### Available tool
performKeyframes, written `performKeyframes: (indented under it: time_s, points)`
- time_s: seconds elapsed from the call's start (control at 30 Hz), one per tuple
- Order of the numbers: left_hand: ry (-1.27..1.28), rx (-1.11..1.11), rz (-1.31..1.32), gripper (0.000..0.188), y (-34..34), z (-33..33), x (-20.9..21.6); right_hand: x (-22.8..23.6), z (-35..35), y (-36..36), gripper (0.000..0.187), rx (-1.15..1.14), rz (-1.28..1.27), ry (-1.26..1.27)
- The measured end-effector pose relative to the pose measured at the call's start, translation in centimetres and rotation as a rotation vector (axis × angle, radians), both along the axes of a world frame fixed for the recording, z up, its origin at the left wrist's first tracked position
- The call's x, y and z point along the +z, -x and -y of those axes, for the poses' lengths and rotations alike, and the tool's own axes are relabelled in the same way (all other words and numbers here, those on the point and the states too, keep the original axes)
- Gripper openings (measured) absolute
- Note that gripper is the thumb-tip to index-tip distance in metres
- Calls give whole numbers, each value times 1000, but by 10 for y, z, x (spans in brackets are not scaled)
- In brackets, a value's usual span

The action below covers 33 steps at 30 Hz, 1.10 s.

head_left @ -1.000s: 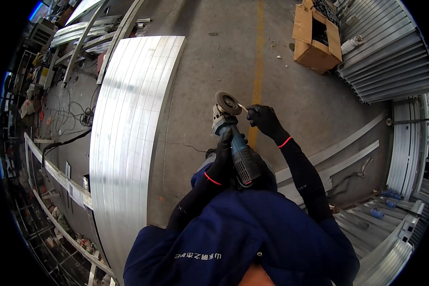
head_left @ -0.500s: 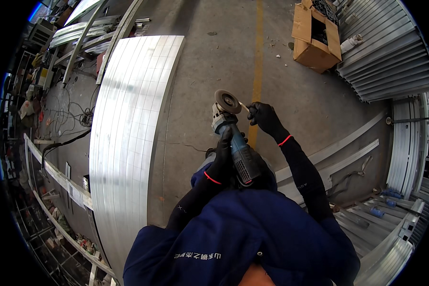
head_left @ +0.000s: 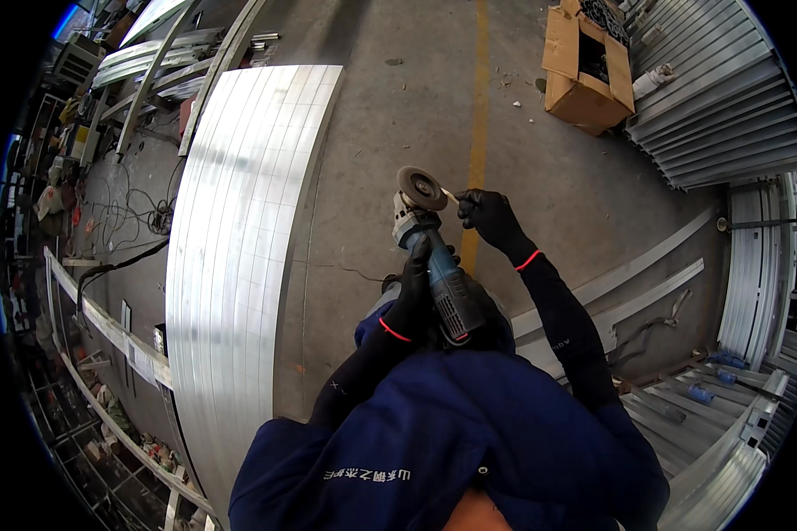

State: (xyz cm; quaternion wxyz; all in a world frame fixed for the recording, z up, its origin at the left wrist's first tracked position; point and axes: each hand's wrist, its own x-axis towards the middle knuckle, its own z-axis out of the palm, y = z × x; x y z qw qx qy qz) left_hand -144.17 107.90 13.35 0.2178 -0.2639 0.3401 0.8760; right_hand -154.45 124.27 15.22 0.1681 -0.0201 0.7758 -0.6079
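My left hand, in a black glove, is closed around the body of a blue and black angle grinder. The tool points away from me, with its brown round disc at the far end, tilted up. My right hand, also black-gloved, pinches a thin pale stick. The stick's far tip is at the right rim of the disc; whether it touches cannot be made out. Part of the grinder's lower end rests close against my body, over my legs.
A row of long silver metal profiles lies to my left. At the far right stand an open cardboard box and a stack of grey profiles. More strips lie on the floor to the right. Cables trail at the left.
My right hand has shifted very slightly left with the pale stick. The grinder and my left hand are in the same place.
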Motion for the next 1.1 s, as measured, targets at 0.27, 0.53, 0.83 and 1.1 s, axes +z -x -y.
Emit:
performKeyframes:
  time_s: [0.27,0.53,0.83,1.1]
  points:
    - [-34,-3,36,66,-1,1,0,1,-3,-1,23,-21,115,39]
    - [-56,-12,35,66,-1,0,2,0,-6,3,24,-2,108,6]
    - [-30,56,4,60,-3,1,3,57,3,-27,23,-243,-151,378]
    - [-123,-5,31,58,-5,6,3,100,8,-44,23,-256,-243,372]
